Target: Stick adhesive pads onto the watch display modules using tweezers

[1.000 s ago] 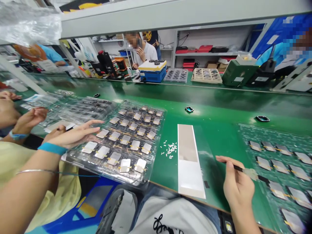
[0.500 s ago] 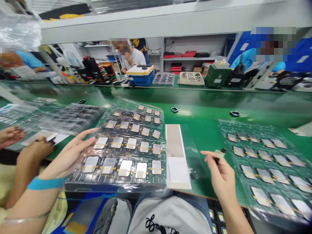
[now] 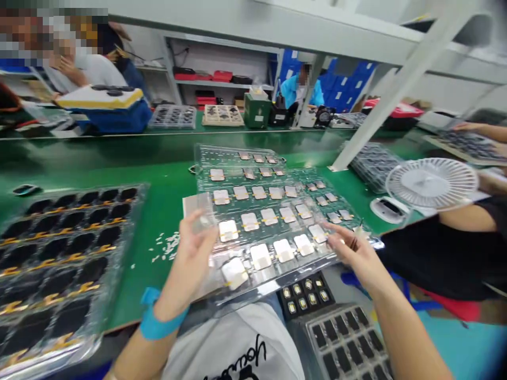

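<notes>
Between my hands is a clear plastic tray (image 3: 253, 206) holding rows of silver, rounded-square screen-like pieces with yellow tabs. My left hand (image 3: 196, 248), a blue band at its wrist, pinches the tray's left edge between thumb and fingers. On the opposite side, my right hand (image 3: 358, 256) grips near the front right corner, its fingers partly curled from sight; whether it also holds something small, I cannot tell. The held tray overlaps a similar loaded tray (image 3: 332, 199) on the right. Part of a pale card (image 3: 190, 205) shows beside my left hand.
At left, another clear tray (image 3: 75, 248) carries black screens with gold-coloured tabs. Small white scraps (image 3: 168, 245) lie on the green bench (image 3: 158, 179). A slanted post (image 3: 392, 89) and white fan (image 3: 431, 182) stand at right. Below are black-part trays (image 3: 348, 338). Co-workers sit around.
My view has turned right. The tray of silver pieces has shifted right, over the other loaded tray. My right hand has come from the bench onto its right side; my left still holds its left.
</notes>
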Motion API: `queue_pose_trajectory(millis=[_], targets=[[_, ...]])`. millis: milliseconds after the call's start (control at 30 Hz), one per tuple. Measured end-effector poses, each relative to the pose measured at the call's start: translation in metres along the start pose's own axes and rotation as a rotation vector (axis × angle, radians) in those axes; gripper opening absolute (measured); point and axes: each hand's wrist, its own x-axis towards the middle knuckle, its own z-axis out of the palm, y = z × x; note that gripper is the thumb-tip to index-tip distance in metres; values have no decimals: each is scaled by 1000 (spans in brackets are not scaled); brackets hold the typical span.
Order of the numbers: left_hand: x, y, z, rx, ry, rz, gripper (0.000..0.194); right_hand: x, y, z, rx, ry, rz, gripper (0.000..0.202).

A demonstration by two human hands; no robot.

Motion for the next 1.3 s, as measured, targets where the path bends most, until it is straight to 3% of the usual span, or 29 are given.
queue_pose_trajectory(millis=[67, 200, 267, 367, 567, 800, 1100, 1300], targets=[[11, -16, 40, -9, -146, 115, 64, 2, 10, -37, -18, 57, 39, 76], [27, -40, 106, 24, -254, 198, 59, 4, 25, -92, -87, 139, 77, 83], [32, -49, 128, 91, -251, 234, 58, 6, 33, -108, -141, 162, 82, 81], [35, -60, 147, 227, -209, 296, 58, 14, 48, -125, -248, 183, 79, 71], [34, -63, 156, 491, -118, 406, 61, 35, 71, -139, -596, 233, 28, 47], [37, -66, 155, 627, -54, 554, 58, 31, 65, -122, -983, 214, 113, 36], [34, -70, 156, 885, -89, 686, 58, 37, 55, -112, -1139, 154, 185, 33], [22, -69, 157, 841, -62, 775, 59, 34, 34, -106, -1224, 235, 206, 33]])
